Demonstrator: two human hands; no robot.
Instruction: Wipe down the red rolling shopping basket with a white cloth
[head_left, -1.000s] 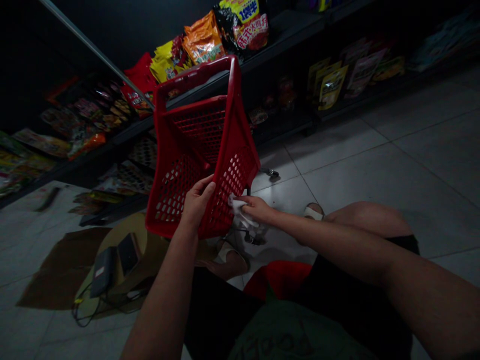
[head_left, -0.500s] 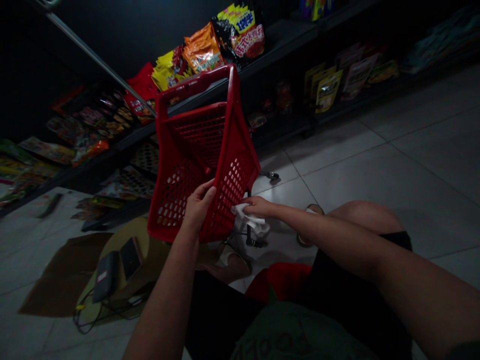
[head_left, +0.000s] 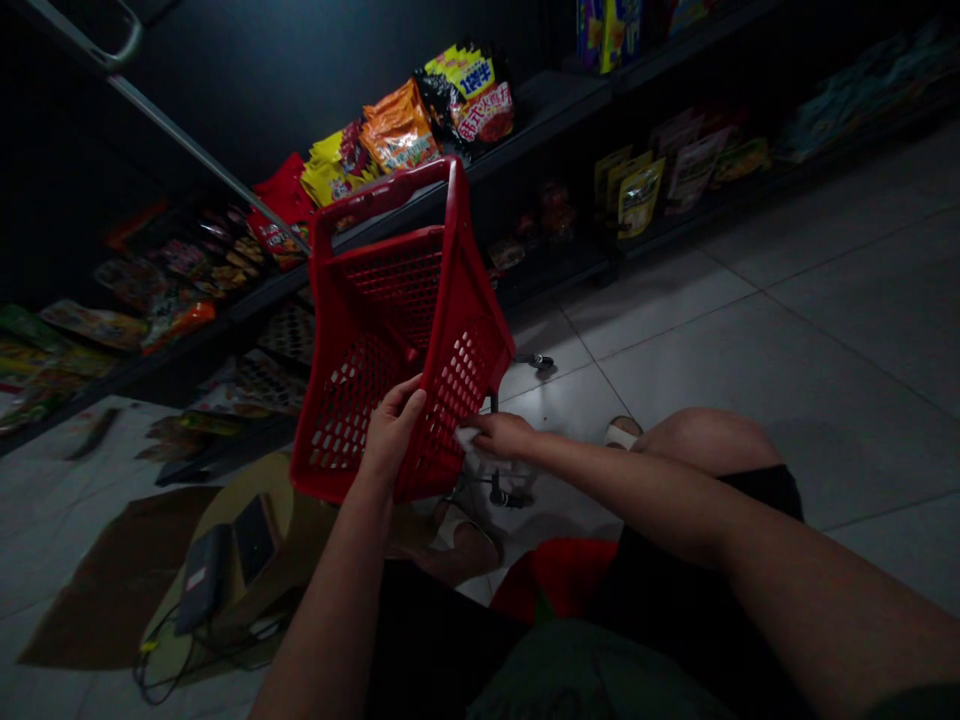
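Observation:
A red plastic shopping basket is tipped up on end in front of me, its open side facing left. My left hand grips its near rim, fingers curled over the edge. Against the basket's perforated outer wall, low on the right, my right hand presses a white cloth. Most of the cloth is hidden under that hand. My bare knees and sandalled feet show below the basket.
Dark shelves with bright snack bags run along the back and left. On the tiled floor at lower left lie flattened cardboard, dark devices with cables, and a small wheeled frame under the basket. A red object sits between my legs.
The view has dropped a little, so the basket sits lower in frame. My right hand has slid the cloth slightly left and up against the basket wall. The left hand keeps its grip.

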